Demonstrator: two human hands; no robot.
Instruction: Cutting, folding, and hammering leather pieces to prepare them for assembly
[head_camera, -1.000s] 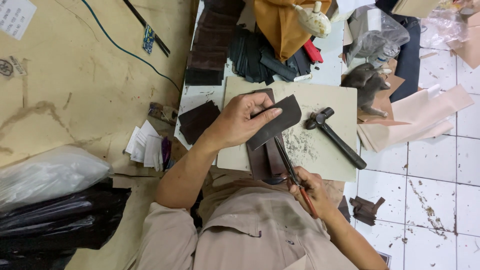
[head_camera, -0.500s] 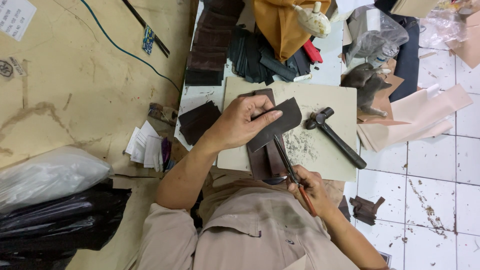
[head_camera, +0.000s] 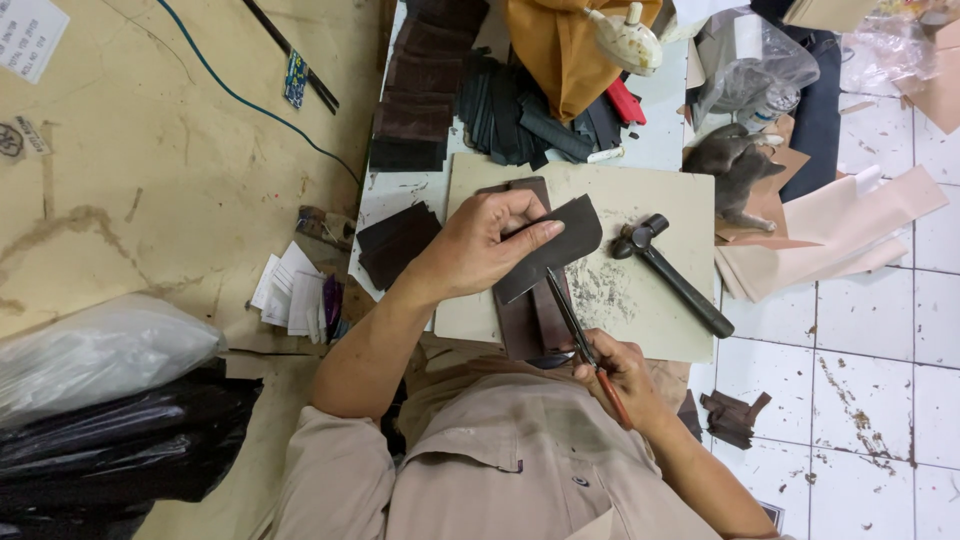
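My left hand (head_camera: 485, 245) grips a dark brown leather piece (head_camera: 560, 240) and holds it over the beige cutting board (head_camera: 660, 200). My right hand (head_camera: 620, 375) holds a pair of scissors (head_camera: 575, 325) with orange-red handles; the blades point up to the lower edge of that leather piece. More brown leather pieces (head_camera: 535, 320) lie stacked on the board under the held one. A black hammer (head_camera: 670, 270) rests on the board to the right of my hands.
Stacks of dark leather cuts (head_camera: 420, 100) and black strips (head_camera: 515, 120) lie beyond the board, a small pile (head_camera: 395, 240) to its left. A grey cat (head_camera: 730, 170) sits at the right on tan sheets (head_camera: 830, 235). Papers (head_camera: 290, 295) and plastic bags (head_camera: 100, 400) lie left.
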